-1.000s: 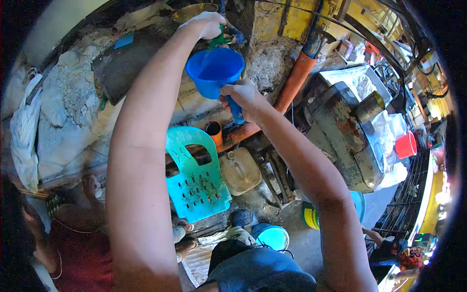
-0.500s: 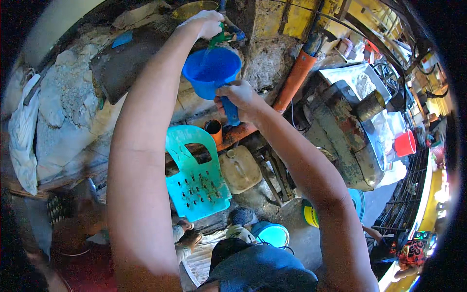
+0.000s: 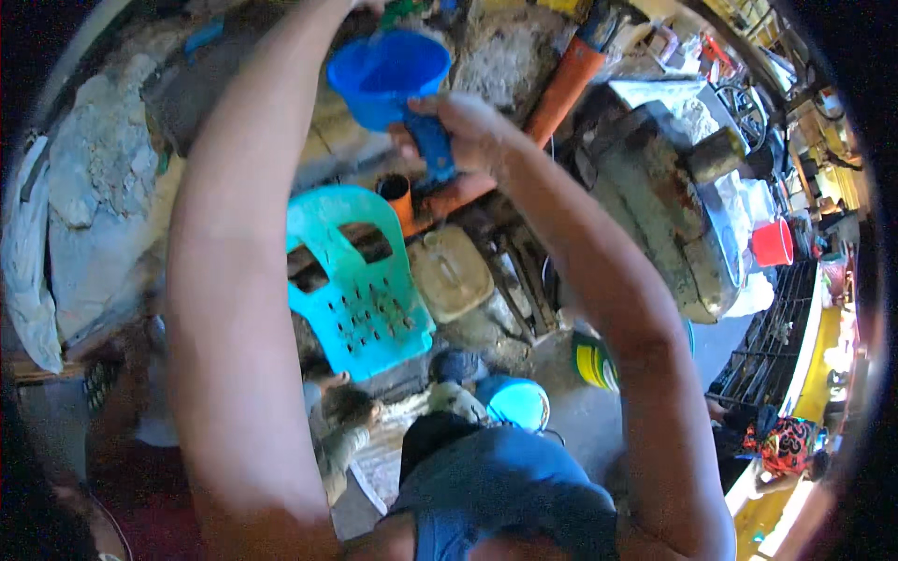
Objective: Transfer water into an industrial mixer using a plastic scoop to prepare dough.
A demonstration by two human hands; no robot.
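Upper centre: blue dipper (image 3: 388,79) just below green tap (image 3: 402,12); filling step, by judgement. Right hand (image 3: 470,131): fingers curled round its handle (image 3: 431,150). Left hand (image 3: 371,5) cropped at top edge; cannot tell fingers. Next move likely needs dipper level.

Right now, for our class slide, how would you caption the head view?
The right grip holds a blue dipper by its handle, with a turquoise chair nearby.

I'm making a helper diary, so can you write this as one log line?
left hand: mostly cut off, near green tap; right hand: gripping blue dipper by handle; nearby: turquoise chair
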